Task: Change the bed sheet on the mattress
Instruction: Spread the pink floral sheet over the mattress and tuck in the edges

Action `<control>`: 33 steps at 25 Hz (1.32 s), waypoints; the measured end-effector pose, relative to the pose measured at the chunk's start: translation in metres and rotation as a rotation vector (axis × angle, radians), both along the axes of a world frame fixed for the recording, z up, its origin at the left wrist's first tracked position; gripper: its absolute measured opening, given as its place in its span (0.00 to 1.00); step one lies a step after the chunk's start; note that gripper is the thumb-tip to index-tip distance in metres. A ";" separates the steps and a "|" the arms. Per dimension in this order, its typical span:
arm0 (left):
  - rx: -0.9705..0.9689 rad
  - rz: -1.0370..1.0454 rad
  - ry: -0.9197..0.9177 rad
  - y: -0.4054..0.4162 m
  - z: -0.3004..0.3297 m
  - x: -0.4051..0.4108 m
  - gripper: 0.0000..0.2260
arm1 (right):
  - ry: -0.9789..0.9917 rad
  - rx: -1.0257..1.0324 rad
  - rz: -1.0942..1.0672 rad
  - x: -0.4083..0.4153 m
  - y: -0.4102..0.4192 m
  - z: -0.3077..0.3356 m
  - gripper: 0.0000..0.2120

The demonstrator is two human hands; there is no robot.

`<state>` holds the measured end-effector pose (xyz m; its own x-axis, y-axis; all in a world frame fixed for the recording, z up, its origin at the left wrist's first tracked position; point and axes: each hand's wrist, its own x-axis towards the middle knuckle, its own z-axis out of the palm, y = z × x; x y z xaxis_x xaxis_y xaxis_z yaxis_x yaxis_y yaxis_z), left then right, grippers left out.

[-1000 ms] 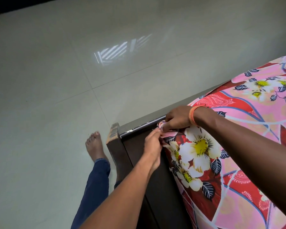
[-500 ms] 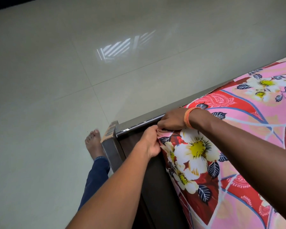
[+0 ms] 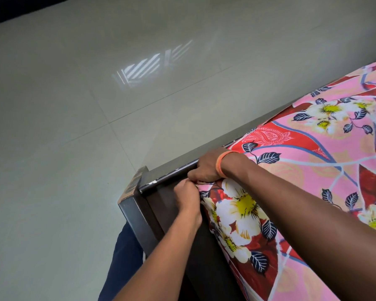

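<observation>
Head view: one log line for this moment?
left hand: grips sheet corner | right hand: grips same corner | floral sheet: on mattress | frame corner

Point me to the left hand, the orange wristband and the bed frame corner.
left hand (image 3: pixel 188 197): head view, back of the hand.
orange wristband (image 3: pixel 220 165): head view, band across the wrist.
bed frame corner (image 3: pixel 135 183): head view, top of the post.

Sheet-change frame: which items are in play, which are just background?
In play:
- pink and red floral bed sheet over the mattress corner
- left hand, grip on the sheet corner
- right hand, grip on the same corner
- dark wooden bed frame

Background:
- glossy pale tiled floor
- orange wristband
- blue trouser leg
</observation>
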<state>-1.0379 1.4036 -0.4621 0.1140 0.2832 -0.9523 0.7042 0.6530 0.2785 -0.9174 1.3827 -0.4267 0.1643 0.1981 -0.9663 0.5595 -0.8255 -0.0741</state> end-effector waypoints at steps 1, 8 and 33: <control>-0.176 0.064 -0.014 0.002 -0.001 0.003 0.12 | 0.010 0.019 0.011 0.000 -0.001 -0.001 0.22; -0.628 0.072 -0.015 0.023 -0.015 0.012 0.14 | 0.012 0.002 -0.021 0.001 0.001 0.003 0.21; 0.378 -0.687 -0.378 0.024 0.046 0.005 0.22 | -0.703 0.253 -0.191 -0.045 -0.033 0.039 0.22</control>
